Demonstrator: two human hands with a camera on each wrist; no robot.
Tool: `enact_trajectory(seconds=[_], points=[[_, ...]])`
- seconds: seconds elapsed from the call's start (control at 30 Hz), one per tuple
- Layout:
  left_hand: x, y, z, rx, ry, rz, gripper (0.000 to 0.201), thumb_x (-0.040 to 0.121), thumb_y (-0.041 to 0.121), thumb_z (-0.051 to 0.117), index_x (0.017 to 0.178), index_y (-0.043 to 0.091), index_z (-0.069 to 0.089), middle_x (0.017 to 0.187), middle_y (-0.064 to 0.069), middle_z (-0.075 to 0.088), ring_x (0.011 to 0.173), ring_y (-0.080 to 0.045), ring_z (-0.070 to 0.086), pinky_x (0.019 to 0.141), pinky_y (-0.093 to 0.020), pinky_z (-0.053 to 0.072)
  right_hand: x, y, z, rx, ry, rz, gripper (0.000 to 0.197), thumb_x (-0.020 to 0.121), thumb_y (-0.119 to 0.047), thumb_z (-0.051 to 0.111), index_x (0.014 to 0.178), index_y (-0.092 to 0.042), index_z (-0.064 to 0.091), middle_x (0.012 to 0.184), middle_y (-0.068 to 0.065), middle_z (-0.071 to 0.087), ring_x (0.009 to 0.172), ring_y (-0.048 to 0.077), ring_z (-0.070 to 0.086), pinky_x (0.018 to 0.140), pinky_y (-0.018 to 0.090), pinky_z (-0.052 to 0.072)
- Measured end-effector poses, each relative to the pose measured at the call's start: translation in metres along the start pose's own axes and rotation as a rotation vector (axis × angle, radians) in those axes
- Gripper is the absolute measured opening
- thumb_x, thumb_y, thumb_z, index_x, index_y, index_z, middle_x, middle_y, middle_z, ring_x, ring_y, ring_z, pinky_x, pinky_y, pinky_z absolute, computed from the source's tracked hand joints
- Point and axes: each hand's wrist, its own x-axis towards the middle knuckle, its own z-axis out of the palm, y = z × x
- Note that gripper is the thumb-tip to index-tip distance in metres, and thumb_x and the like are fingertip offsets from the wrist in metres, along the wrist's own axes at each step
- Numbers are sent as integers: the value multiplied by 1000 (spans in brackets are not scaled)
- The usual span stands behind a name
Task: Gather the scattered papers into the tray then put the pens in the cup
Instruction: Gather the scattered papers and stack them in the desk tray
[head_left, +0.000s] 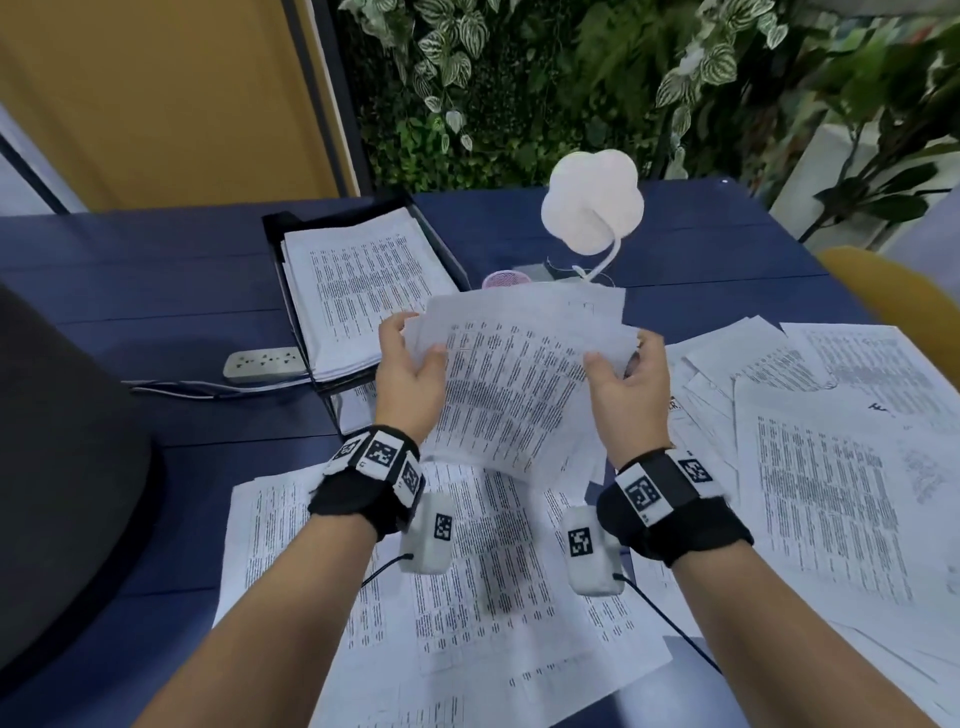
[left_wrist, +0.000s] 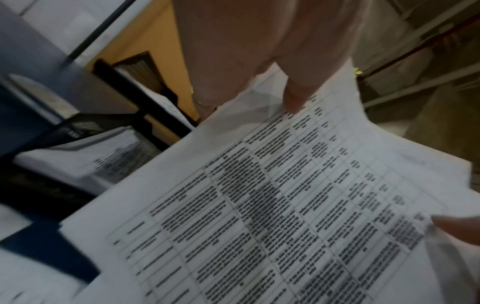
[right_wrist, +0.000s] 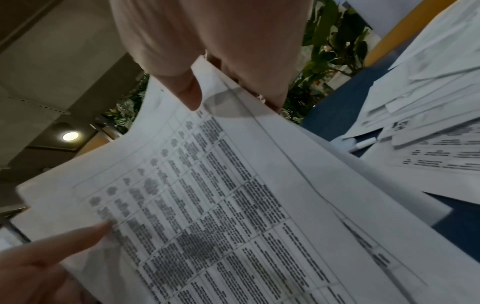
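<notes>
Blue table (head_left: 156, 270) | printed papers (head_left: 514, 384) fanned, pinched between both hands

Print on the papers (head_left: 509, 395) too blurred to read

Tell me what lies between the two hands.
In the head view, only the held sheaf of papers spans the gap between the left hand and the right hand; each pinches one side edge.
</notes>
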Motion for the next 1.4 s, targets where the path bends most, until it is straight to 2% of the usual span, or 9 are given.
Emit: enact_trajectory(seconds=[0.1, 0.17, 0.33, 0.6, 0.77, 0.93, 1.07, 1.23, 1.4], points=[[7, -14, -2, -113, -12, -115, 44, 91, 17, 59, 129, 23, 38, 105, 5, 59, 91, -11, 60, 74, -27, 51, 4, 7, 0, 15, -64, 57, 32, 85, -3, 62, 112, -16, 51, 100, -4, 66, 89, 7, 65, 75, 16, 53], [9, -22, -6, -181, -61, -195, 43, 88, 13, 64, 124, 23, 44, 109, 3, 62, 99, -11, 61, 80, -25, 49, 6, 12, 0, 28, -91, 107, 31, 84, -2, 64, 112, -14, 54, 102, 0, 68, 93, 14, 67, 81, 26, 54], [10, -43, -13, -300, -49, -306, 42, 84, 17, 69, 123, 18, 53, 116, -3, 66, 110, -19, 61, 103, -44, 43, 6, 24, -2, 55, -157, 174, 33, 86, 2, 61, 117, -11, 57, 104, 0, 69, 88, 5, 66, 82, 24, 53], [11, -23, 14, -150, 19, -115, 35, 96, 19, 52, 129, 15, 44, 99, 13, 57, 88, 1, 55, 72, -10, 43, 1, 13, 19, 32, -145, 90, 36, 92, 4, 49, 126, -10, 49, 112, -1, 63, 101, 10, 62, 93, 22, 48], [13, -21, 0, -196, 16, -22, 30, 91, 15, 59, 115, 25, 43, 108, 8, 62, 95, -1, 62, 81, -19, 50, 7, 9, 7, 108, -104, 50, 33, 91, 3, 52, 120, -13, 49, 103, -6, 65, 90, 1, 65, 82, 21, 54], [7, -40, -7, -262, -67, -177, 40, 88, 27, 64, 122, 26, 44, 117, 3, 61, 114, -18, 57, 98, -38, 46, 9, 28, -4, 64, -140, 116, 25, 88, -1, 59, 103, -20, 54, 103, -2, 68, 94, 9, 66, 90, 36, 53], [9, -40, -4, -390, -63, -275, 40, 90, 12, 59, 128, 17, 46, 115, 1, 64, 109, -16, 59, 105, -40, 41, 9, 32, -5, 125, -147, 179, 33, 89, 7, 53, 117, -9, 54, 103, -1, 67, 86, 0, 66, 75, 17, 52], [12, -28, 15, -357, -126, -287, 50, 87, 0, 60, 132, 14, 44, 115, -1, 63, 106, -14, 58, 99, -35, 42, 10, 28, 7, 69, -158, 188, 39, 88, 9, 52, 125, -1, 49, 116, 12, 63, 102, 19, 62, 92, 29, 50], [14, -31, 17, -375, -109, -287, 43, 82, 5, 69, 118, 18, 52, 111, 2, 66, 107, -12, 61, 98, -35, 45, 12, 30, 3, 51, -177, 204, 44, 90, 8, 48, 132, -4, 46, 119, 8, 63, 102, 15, 62, 96, 35, 48]])
